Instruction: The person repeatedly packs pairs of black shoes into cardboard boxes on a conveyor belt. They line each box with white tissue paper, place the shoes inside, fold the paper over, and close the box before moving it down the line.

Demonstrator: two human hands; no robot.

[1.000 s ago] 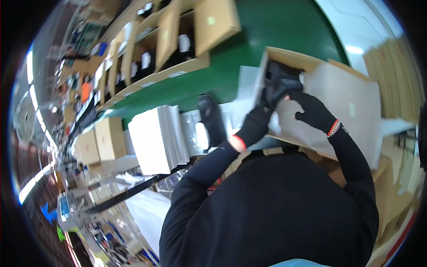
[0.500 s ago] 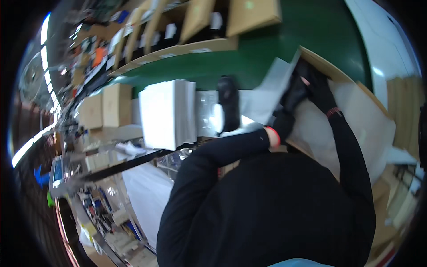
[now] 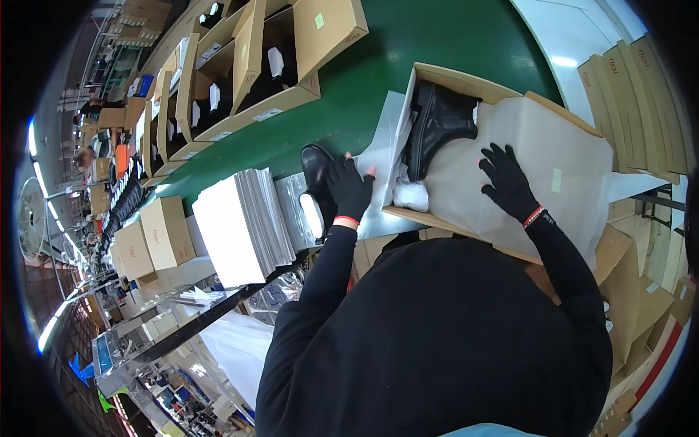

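An open cardboard shoe box [image 3: 466,81] lies on the green belt [image 3: 408,44], lined with white tissue paper [image 3: 542,153]. One black boot [image 3: 437,125] lies inside it at the left end. My right hand [image 3: 507,180], in a black glove, rests flat with spread fingers on the tissue in the box. My left hand [image 3: 348,188], also gloved, grips a second black boot [image 3: 315,182] lying on the belt just left of the box.
A stack of white sheets [image 3: 240,226] sits to the left beside small cardboard boxes [image 3: 153,237]. Open boxes with black shoes [image 3: 251,62] line the belt further away. Flat cardboard lids [image 3: 630,95] stand at the right. Another person [image 3: 84,156] is far left.
My right hand set the first boot down in the box and now lies flat on the tissue. My left hand moved to the second boot on the belt. The view tilted downward.
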